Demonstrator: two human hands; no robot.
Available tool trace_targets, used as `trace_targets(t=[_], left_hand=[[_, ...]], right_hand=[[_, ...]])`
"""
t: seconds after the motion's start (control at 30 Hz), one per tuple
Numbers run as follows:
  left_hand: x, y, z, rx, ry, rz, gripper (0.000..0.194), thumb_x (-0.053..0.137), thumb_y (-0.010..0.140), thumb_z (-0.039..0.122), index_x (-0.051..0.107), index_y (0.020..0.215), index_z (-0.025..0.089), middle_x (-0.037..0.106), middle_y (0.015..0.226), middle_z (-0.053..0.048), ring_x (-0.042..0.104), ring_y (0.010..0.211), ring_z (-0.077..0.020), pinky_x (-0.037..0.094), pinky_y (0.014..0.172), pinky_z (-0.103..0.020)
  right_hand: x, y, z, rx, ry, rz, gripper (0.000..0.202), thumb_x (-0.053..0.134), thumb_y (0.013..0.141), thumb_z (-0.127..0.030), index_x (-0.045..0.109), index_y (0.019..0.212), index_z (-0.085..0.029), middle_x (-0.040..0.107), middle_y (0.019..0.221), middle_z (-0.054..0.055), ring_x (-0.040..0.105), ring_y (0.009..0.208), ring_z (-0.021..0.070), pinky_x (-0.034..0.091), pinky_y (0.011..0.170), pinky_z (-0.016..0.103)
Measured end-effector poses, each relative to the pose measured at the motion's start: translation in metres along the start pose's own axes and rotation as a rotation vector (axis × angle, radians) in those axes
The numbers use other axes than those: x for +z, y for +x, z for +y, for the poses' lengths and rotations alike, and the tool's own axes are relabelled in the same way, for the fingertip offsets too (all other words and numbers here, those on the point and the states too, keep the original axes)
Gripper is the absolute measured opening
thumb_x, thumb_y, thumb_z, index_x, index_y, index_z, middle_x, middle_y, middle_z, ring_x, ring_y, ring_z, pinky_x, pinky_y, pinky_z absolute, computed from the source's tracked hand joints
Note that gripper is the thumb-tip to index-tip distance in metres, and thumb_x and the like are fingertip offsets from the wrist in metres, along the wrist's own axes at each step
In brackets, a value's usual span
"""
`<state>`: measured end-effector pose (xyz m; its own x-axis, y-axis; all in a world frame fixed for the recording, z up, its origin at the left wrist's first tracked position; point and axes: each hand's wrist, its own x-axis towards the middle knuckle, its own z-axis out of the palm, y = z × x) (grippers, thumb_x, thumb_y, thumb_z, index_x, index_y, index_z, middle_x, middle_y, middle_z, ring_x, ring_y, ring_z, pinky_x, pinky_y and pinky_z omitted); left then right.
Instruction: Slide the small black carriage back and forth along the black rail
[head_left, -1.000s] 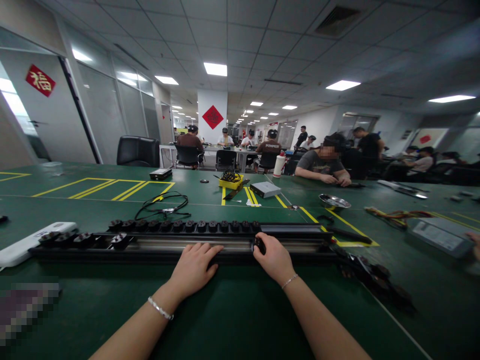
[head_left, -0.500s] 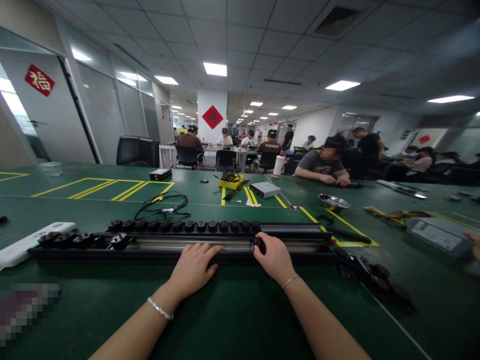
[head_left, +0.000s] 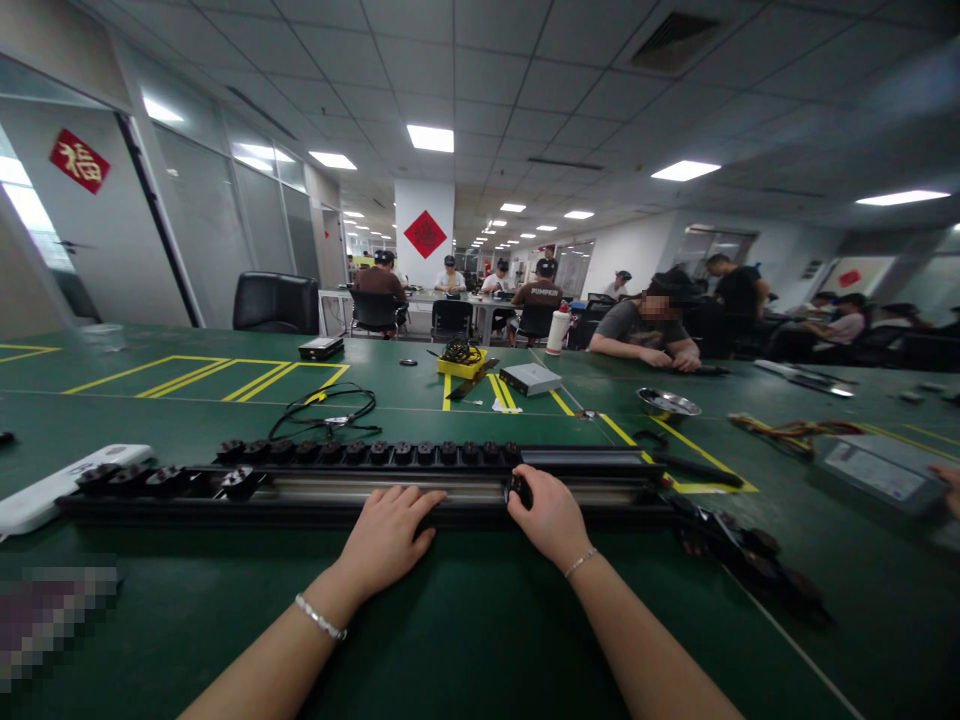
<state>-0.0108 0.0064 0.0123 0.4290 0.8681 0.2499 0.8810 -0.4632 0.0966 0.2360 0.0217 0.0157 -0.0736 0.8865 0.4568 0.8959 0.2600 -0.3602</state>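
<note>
A long black rail (head_left: 315, 514) with a metallic inner channel lies across the green table. My left hand (head_left: 391, 535) rests on its front edge near the middle, fingers spread and holding nothing. Further right, my right hand (head_left: 546, 512) pinches a small black socket module (head_left: 517, 488) at the channel. Several black modules (head_left: 169, 480) sit at the rail's left end, one of them apart at the channel's start (head_left: 238, 482). Behind, a second black rail (head_left: 585, 456) carries a row of similar modules.
A white power strip (head_left: 75, 485) lies left. Beyond the rails are a black cable (head_left: 322, 410), a yellow box (head_left: 459, 362), a silver box (head_left: 529, 378) and a metal bowl (head_left: 669, 402). A power supply (head_left: 877, 468) and black parts (head_left: 757, 560) lie right. A person (head_left: 637, 330) leans opposite.
Both hands and the rails look unchanged. In the background, a standing person has moved out of view or behind others.
</note>
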Motion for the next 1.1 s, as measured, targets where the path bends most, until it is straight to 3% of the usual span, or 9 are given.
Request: trace_targets(t=[1.1], left_hand=[[0.0034,-0.0003,-0.0026,0.021,-0.002,0.039,0.044,0.047,0.083,0.035,0.043,0.127,0.035,0.059,0.105,-0.001,0.049,0.097,-0.0198,0.03,0.08,-0.034]], right_hand=[[0.0008,-0.0001,0.0032,0.043,0.011,-0.002,0.027,0.047,0.076,-0.022,0.056,0.102,-0.018,0.061,0.099,0.007,0.055,0.092,0.0181,0.042,0.081,0.028]])
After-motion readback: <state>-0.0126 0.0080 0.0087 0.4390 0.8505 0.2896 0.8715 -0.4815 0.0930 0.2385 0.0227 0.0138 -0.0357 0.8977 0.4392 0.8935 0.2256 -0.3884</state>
